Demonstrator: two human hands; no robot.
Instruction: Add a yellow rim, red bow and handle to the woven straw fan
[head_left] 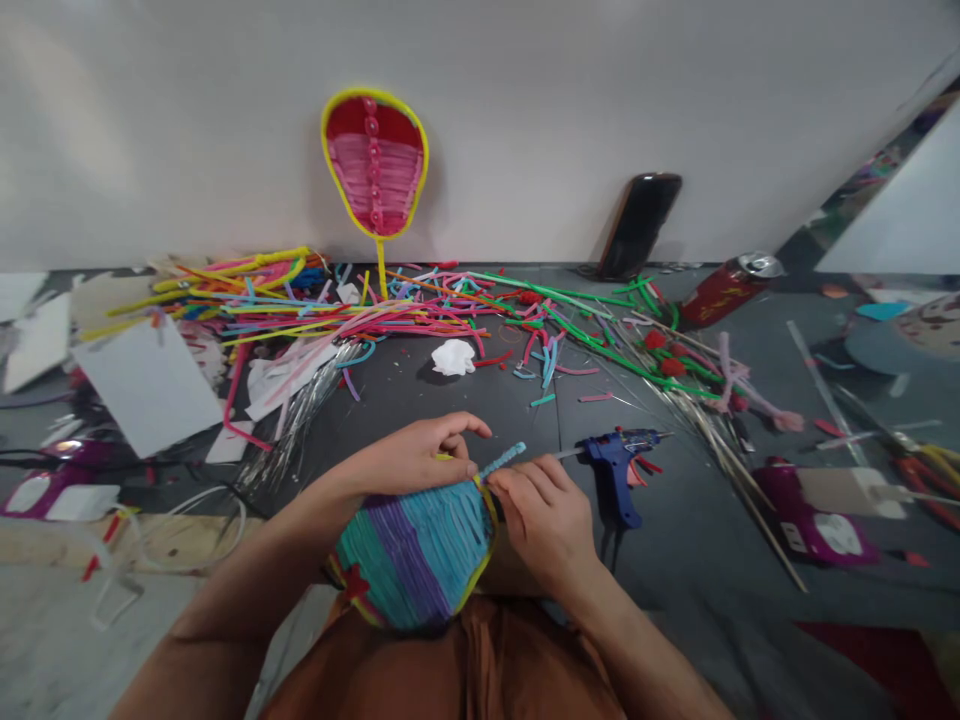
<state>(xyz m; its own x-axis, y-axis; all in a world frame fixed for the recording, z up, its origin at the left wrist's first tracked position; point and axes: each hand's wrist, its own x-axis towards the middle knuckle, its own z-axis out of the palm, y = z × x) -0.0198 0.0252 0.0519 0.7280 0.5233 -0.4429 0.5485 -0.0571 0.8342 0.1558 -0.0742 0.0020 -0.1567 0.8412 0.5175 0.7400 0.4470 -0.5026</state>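
A striped pipe-cleaner panel (409, 555) in teal, purple and light blue, edged in yellow with a red piece at its lower left, rests tilted against my lap. My left hand (420, 455) lies over its top edge, thumb pressed on it and forefinger stretched out. A light-blue twisted pipe cleaner (506, 458) sticks up from the panel's upper right corner. There my right hand (547, 515) is closed in a pinch at the pipe cleaner's base; its fingertips partly hide the contact. Just right of that hand lies a blue glue gun (616, 470).
A yellow-rimmed pink and red pipe-cleaner fan (375, 170) leans on the white wall. Loose pipe cleaners (360, 315) spread along the back, beside a crumpled tissue (453, 357). A phone (640, 228), red can (729, 290), pliers (911, 445) and wire stems (739, 480) are on the right.
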